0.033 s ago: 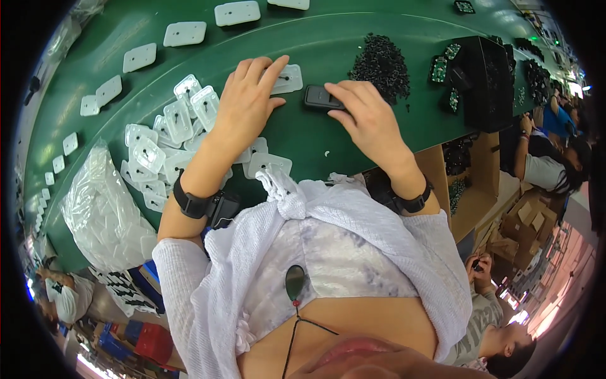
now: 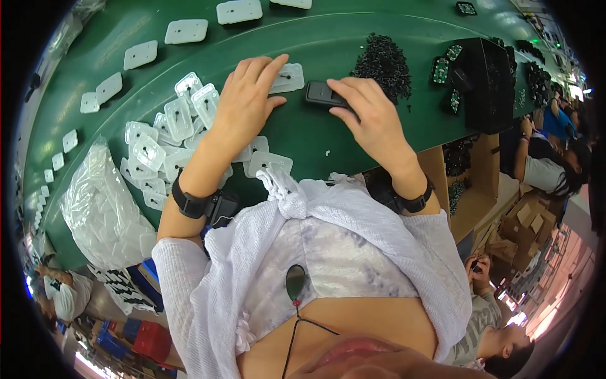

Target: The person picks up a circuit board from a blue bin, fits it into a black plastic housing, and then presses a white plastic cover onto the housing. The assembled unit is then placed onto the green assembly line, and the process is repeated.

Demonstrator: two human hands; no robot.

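My right hand (image 2: 371, 115) grips the right end of a small black rounded device (image 2: 323, 93), its fingers over the top and its thumb at the near edge. Its far-left end shows free of the fingers, flat on or just above the green table. My left hand (image 2: 248, 95) is open, fingers stretched out and thumb apart. Those fingers reach over the left side of a clear plastic tray (image 2: 290, 78) with a small black part in it. Whether they press on the tray is hidden. More such trays (image 2: 178, 119) lie heaped beside my left forearm.
A pile of small black parts (image 2: 381, 66) lies beyond my right hand. Further right are green circuit boards (image 2: 440, 71) and a black box (image 2: 489, 85). White rectangular pieces (image 2: 187, 31) line the far side. A filled plastic bag (image 2: 104, 208) sits at left.
My right hand and the black device have shifted very slightly to the right. My left hand has stayed in place.
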